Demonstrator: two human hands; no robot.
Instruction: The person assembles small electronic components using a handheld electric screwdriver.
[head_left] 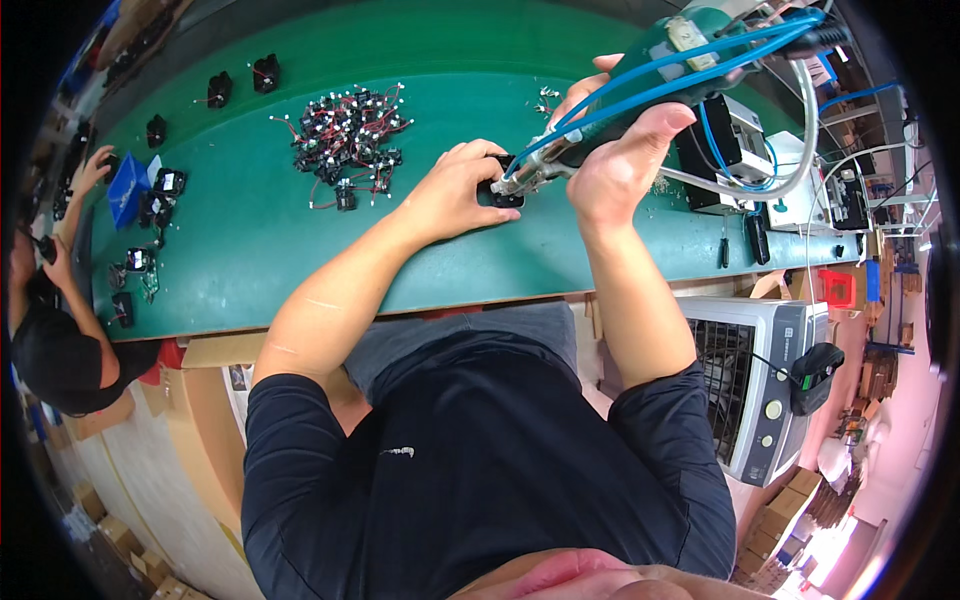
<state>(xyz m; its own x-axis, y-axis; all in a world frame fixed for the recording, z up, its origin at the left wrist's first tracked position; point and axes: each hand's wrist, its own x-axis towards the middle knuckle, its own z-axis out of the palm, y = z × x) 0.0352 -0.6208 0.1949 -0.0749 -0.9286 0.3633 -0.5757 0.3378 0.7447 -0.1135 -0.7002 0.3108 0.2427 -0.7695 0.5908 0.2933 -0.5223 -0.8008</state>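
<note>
My left hand (452, 195) rests on the green tabletop, thumb and fingers closed around a small black housing (508, 200). My right hand (618, 172) is wrapped around the green body of a power screwdriver (655, 75) with blue air tubes along it. The screwdriver slants down to the left, and its metal nose (522, 174) is at the housing. Whether the tip touches a screw is hidden. Left of my left hand lies a pile of small black parts with red and black wires (350, 135) and white plugs.
A co-worker (65, 340) sits at the far left, near a blue bin (127, 190) and several black units. Black and white machines (735, 140) stand on the right, with a small screwdriver (724, 250) nearby. A grey air cooler (750, 380) stands below the table edge.
</note>
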